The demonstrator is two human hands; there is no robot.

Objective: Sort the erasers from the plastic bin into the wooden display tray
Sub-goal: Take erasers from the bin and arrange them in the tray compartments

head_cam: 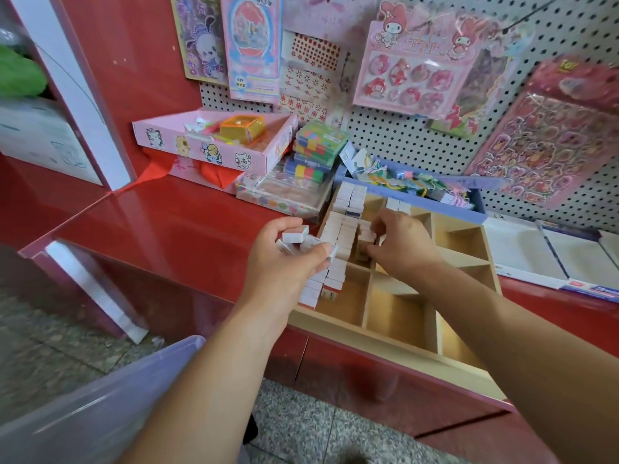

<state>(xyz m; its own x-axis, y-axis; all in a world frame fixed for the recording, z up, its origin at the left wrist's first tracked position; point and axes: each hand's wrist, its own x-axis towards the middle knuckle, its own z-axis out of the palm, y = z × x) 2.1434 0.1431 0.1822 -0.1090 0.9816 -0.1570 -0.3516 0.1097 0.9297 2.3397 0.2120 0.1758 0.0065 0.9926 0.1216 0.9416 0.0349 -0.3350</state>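
Seen from the head camera, the left hand (288, 254) clasps a few white erasers (295, 235) in curled fingers, just left of the wooden display tray (402, 334). The right hand (402, 244), beside it, dips into a tray compartment and pinches a stacked eraser (366, 236) next to the packed eraser rows (345, 229). The plastic bin (100, 396) lies below the left forearm.

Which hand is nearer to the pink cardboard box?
Left. The left hand lies in front of the pink cardboard box; the right hand reaches farther right, into the wooden display tray.
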